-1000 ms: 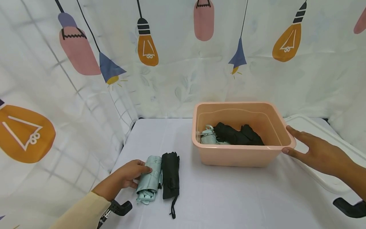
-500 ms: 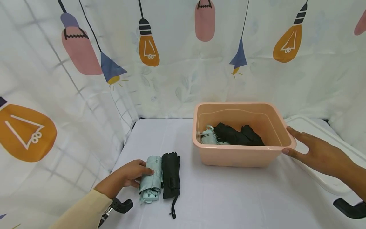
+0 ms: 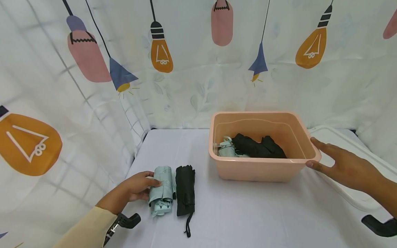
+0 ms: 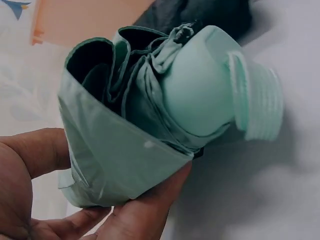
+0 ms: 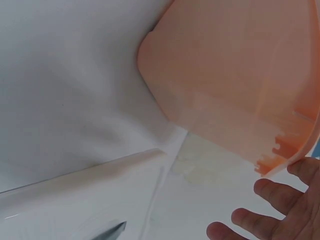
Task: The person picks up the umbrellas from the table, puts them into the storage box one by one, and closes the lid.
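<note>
My left hand (image 3: 138, 187) grips a folded mint-green umbrella (image 3: 164, 182), thumb on top and fingers round its side. In the left wrist view the umbrella's (image 4: 120, 145) pale ribbed handle end points right, its cloth wrapped in loose folds. Just right of it a folded black umbrella (image 3: 185, 191) lies on the white table, strap toward me. My right hand (image 3: 347, 163) touches the right rim of a peach plastic bin (image 3: 251, 170) with fingers extended. Inside the bin lie another mint-green umbrella (image 3: 226, 148) and a black folded bundle (image 3: 258, 146), partly hidden by the front wall.
A white lid (image 3: 344, 189) lies on the table to the right of the bin, partly under my right forearm. A white curtain (image 3: 192, 93) printed with lamps hangs behind the table and along its left side.
The mint-green umbrella in my left hand has shifted slightly left and away from me, widening the gap to the black umbrella. My right hand and the bin stay in place.
</note>
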Tool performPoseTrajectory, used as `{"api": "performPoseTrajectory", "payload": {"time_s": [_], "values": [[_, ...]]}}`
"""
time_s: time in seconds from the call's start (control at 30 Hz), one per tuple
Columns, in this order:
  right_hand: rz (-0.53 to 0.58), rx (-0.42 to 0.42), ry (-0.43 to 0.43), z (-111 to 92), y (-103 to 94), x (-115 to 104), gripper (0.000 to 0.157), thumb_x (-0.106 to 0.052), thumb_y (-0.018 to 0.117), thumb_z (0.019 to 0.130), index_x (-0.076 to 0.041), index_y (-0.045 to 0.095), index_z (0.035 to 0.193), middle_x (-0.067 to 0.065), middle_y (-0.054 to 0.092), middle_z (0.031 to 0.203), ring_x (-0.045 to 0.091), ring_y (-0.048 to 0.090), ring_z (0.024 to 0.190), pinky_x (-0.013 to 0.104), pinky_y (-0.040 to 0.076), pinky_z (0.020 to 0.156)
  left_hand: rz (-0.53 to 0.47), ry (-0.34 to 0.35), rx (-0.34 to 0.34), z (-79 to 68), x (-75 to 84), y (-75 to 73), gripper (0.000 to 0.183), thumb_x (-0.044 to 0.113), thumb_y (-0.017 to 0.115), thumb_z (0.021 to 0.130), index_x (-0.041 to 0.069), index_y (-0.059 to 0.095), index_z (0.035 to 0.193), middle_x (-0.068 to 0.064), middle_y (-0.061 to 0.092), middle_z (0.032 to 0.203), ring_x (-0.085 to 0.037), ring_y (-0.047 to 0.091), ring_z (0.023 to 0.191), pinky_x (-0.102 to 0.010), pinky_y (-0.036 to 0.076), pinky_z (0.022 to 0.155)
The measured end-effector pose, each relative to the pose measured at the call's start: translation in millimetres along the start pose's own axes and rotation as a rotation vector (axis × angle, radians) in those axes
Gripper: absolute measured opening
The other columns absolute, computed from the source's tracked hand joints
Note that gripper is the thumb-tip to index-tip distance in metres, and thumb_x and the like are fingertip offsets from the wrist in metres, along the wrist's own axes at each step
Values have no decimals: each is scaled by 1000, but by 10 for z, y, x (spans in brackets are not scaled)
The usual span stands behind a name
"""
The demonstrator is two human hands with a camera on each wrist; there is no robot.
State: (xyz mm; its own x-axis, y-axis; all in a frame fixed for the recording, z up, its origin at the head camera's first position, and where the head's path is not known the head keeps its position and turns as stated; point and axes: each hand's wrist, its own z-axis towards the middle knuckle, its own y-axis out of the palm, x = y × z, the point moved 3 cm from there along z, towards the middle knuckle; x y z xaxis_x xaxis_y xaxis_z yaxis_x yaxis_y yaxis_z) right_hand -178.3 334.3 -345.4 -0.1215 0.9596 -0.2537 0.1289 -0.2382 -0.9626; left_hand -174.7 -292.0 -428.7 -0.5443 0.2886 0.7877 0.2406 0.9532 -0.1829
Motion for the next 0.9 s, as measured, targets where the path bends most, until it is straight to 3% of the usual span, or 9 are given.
{"api": "performPoseTrajectory", "payload": {"time_s": [0.2, 0.43, 0.67, 0.9], "values": [[-5, 8, -13, -5, -8, -12, 102, -72, 56, 93, -18, 9, 166, 37, 29, 156, 64, 34, 132, 79, 38, 89, -35, 47, -31, -23, 191, -125, 84, 13, 70, 97, 1, 13, 158, -29, 42, 137, -33, 65, 102, -48, 58, 82], [-6, 4, -8, -6, -13, -18, 102, -72, 56, 93, -18, 8, 166, 38, 29, 155, 64, 34, 131, 80, 38, 88, -47, 94, -46, -60, 508, -191, 83, 18, 67, 100, 3, 11, 160, -25, 46, 134, -28, 67, 99, -42, 59, 83], [-14, -3, -1, -9, -10, -24, 103, -73, 55, 93, -18, 8, 166, 39, 29, 154, 65, 33, 132, 80, 37, 88, -67, 139, -61, -74, 812, -129, 79, 18, 65, 102, 3, 13, 160, -23, 48, 132, -27, 68, 99, -39, 59, 83], [-3, -4, -5, -22, -12, -13, 100, -71, 55, 94, -20, 7, 166, 38, 28, 155, 65, 33, 132, 80, 37, 87, -67, 180, -84, -27, 991, 26, 78, 17, 66, 101, 5, 16, 160, -22, 48, 131, -27, 67, 99, -36, 60, 79]]}}
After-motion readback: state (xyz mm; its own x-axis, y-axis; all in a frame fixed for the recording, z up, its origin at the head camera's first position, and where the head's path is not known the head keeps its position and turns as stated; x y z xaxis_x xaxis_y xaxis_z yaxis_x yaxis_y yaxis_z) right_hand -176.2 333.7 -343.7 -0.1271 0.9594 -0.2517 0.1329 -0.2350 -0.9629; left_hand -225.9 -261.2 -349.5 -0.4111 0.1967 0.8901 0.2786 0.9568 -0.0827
